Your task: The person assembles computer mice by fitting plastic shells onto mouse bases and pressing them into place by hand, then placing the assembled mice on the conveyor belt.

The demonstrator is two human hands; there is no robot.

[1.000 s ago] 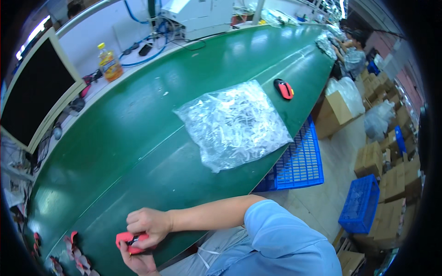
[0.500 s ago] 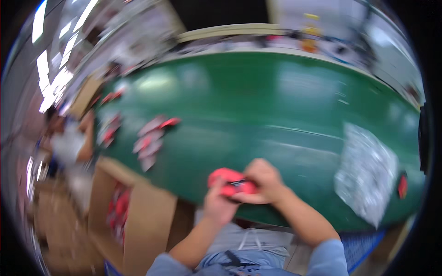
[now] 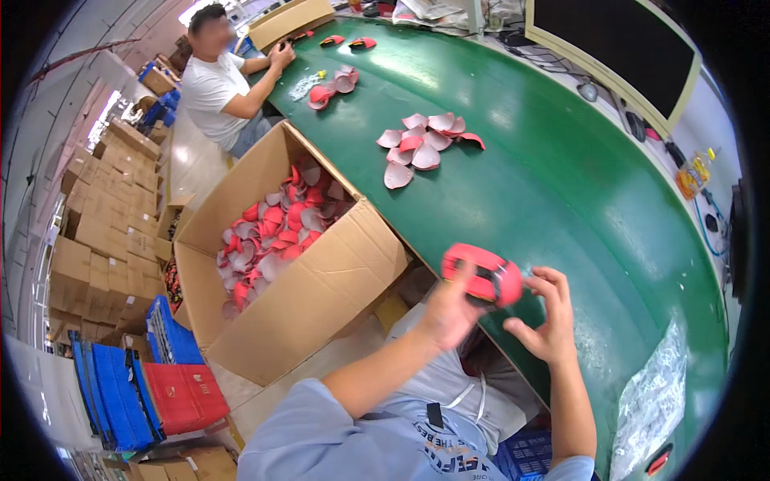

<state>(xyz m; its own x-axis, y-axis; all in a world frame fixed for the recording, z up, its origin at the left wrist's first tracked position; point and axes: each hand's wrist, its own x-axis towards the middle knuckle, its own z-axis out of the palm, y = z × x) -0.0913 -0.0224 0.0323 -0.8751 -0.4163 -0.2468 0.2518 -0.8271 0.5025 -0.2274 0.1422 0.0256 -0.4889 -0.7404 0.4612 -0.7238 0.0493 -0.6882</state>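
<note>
Head view: 1 rounded red-and-black object (image 3: 484, 274) is clasped by the left hand (image 3: 446, 314), closed on its side, over the edge of the green table (image 3: 521, 188). Beside it, the right hand (image 3: 552, 327) is held half open, apparently empty. Red curved pieces (image 3: 277, 236) are heaped in the carton (image 3: 313, 309).

Left grip (image 3: 446, 315) clasped; right grip (image 3: 553, 330) spread, curled; forearms (image 3: 381, 377) converging.
</note>
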